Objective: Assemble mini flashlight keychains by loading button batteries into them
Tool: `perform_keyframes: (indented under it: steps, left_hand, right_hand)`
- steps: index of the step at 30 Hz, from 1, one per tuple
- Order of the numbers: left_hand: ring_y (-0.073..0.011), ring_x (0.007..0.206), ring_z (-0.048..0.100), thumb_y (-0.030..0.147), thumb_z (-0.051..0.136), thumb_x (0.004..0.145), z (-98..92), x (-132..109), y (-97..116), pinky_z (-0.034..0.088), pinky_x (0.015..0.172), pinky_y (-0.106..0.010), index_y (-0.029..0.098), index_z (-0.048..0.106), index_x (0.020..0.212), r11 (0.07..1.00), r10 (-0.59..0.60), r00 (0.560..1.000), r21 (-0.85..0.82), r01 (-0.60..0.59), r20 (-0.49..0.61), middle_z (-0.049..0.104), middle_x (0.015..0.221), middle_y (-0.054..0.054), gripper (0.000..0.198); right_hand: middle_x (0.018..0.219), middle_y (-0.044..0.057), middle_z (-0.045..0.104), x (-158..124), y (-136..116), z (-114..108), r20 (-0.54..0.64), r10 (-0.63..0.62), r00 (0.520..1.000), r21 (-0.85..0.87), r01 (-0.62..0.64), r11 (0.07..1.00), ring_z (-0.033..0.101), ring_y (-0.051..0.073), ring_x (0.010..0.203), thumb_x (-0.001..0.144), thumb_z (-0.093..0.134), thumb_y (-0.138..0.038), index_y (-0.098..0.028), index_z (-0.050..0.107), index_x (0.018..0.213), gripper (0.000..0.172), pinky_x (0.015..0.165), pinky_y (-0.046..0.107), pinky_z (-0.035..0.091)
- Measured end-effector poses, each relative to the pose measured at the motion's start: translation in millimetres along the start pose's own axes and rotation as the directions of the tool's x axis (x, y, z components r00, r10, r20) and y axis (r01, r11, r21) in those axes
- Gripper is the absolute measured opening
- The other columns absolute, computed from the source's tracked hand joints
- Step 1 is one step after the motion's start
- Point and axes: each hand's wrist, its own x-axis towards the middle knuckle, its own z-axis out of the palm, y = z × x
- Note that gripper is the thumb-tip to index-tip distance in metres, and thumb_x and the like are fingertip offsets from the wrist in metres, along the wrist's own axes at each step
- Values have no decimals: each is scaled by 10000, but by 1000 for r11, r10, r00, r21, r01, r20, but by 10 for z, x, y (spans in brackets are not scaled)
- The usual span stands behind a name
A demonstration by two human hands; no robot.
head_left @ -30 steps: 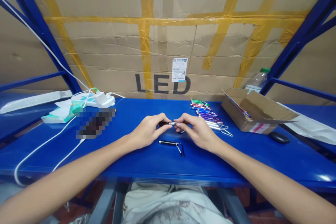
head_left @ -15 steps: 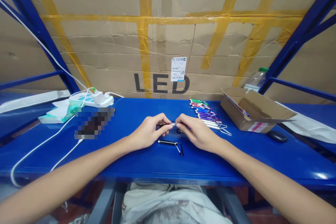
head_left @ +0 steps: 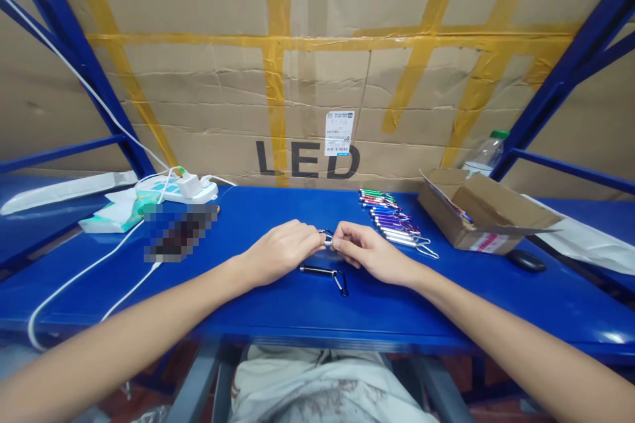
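My left hand (head_left: pixel 285 251) and my right hand (head_left: pixel 370 251) meet over the middle of the blue table, fingertips closed on opposite ends of a small metallic piece (head_left: pixel 328 244). Fingers cover most of it, and part of a dark clip shows just behind. In front of the hands lies a black pen-like tube (head_left: pixel 317 270) with a black carabiner (head_left: pixel 341 283) at its right end. To the right, a row of coloured tubes (head_left: pixel 389 217) in green, red, blue, purple and silver lies with carabiners attached.
An open cardboard box (head_left: pixel 456 218) and a black mouse (head_left: pixel 526 260) are at the right, a bottle (head_left: pixel 489 152) behind. A power strip (head_left: pixel 201 193), tissue pack (head_left: pixel 112 215), blurred dark object (head_left: pixel 181 232) and white cables are at the left.
My left hand has turned over, its back now facing up and its fingers hiding more of the piece. My right fingers have curled more. The view has shifted slightly.
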Motion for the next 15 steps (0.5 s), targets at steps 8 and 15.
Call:
perform_keyframes:
  steps: [8, 15]
  left_hand:
    - [-202, 786, 642, 178, 377, 1148, -81, 17, 37, 494, 751, -351, 173, 694, 1076, 969, 158, 986, 202, -144, -56, 761, 972, -103, 324]
    - [-186, 808, 666, 151, 414, 1142, -46, 27, 35, 521, 748, -329, 148, 656, 1111, 973, 160, 972, 192, -126, -172, 768, 970, -91, 243]
  right_hand:
    - [624, -95, 406, 38, -57, -4, 137, 145, 980, 423, -191, 886, 309, 67, 524, 839, 889, -496, -195, 553, 776, 455, 501, 230, 247]
    - [680, -39, 606, 45, 16, -56, 48, 64, 997, 272, -74, 959, 549, 110, 587, 866, 854, -596, -188, 613, 878, 474, 575, 251, 441]
